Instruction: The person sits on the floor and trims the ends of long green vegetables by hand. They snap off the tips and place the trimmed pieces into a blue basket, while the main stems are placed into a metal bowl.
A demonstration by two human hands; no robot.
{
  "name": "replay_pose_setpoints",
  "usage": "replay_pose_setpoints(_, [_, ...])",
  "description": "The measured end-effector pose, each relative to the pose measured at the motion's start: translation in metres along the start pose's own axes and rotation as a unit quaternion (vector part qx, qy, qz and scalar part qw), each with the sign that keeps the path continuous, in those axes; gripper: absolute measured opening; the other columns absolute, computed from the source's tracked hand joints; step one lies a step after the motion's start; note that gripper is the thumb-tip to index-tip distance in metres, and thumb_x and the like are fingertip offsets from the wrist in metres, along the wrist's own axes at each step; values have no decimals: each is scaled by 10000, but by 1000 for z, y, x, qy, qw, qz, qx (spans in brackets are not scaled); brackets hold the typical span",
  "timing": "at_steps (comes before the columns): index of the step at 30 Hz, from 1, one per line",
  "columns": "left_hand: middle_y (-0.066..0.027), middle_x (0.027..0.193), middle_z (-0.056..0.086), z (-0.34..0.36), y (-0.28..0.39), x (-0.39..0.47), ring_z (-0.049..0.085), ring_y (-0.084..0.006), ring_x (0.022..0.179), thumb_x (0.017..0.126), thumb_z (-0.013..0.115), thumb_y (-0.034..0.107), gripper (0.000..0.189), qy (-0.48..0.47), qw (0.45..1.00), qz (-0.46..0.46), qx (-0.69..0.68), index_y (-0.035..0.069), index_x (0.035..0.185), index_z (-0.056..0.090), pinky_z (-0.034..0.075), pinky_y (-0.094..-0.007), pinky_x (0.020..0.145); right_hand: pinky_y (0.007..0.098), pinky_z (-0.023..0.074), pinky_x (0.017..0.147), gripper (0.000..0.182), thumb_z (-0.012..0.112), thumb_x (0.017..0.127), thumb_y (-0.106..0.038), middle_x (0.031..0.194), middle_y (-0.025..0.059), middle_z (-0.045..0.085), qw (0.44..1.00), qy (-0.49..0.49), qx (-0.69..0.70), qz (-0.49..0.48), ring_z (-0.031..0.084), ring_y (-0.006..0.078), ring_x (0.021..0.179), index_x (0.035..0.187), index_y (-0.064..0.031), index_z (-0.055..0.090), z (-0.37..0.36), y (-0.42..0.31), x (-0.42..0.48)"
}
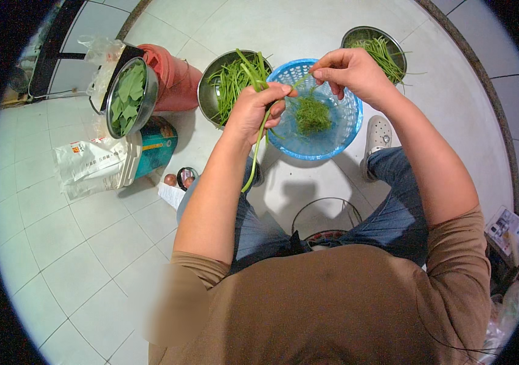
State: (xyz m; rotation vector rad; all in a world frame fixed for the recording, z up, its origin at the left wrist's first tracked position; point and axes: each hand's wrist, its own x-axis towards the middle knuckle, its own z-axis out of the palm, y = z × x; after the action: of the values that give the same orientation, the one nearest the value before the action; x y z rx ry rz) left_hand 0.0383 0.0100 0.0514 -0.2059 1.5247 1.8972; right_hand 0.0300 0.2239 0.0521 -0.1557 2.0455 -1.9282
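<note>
My left hand (261, 107) grips a few long green vegetable stems (254, 76), and one stem trails down past the wrist. With thumb and forefinger, my right hand (355, 75) pinches the thin end of a green strand (303, 80) stretched between both hands. Both hands are over the upper part of a blue perforated plastic basket (316, 157). A clump of fine green trimmings (312, 115) lies inside it, on what looks like a clear liner. Left of the basket, a steel bowl (203, 96) holds many green stems (229, 89), partly hidden by my left hand.
Beyond my right hand, another metal bowl (347, 36) holds shorter stems (380, 52). A red bucket (179, 84) stands at left near a steel bowl of broad leaves (127, 98). A white printed bag (90, 162) lies against a teal container (156, 146). My shoe (378, 134) is beside the basket.
</note>
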Motion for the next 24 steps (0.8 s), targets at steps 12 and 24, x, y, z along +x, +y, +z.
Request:
replay_pose_setpoints(12, [30,534,427,1,-3,2,328,-39,401,810,608,212,233,-8,1000,3,22,-18,841,586,230,-179,347,208,423,434,167,597,802,-139,624,32,558,996,-38,-59,53,500,70,476,815,27,615,-11,-7,-3])
replay_pose_setpoints(24, [-18,562,485,8,-2,-4,365,-54,412,838,596,229,267,-81,997,9,0,-36,853,562,244,-178,352,176,408,452,179,618,799,-183,659,14,559,959,-89,254,89,492,62,508,798,-4,602,-11,-8,-3])
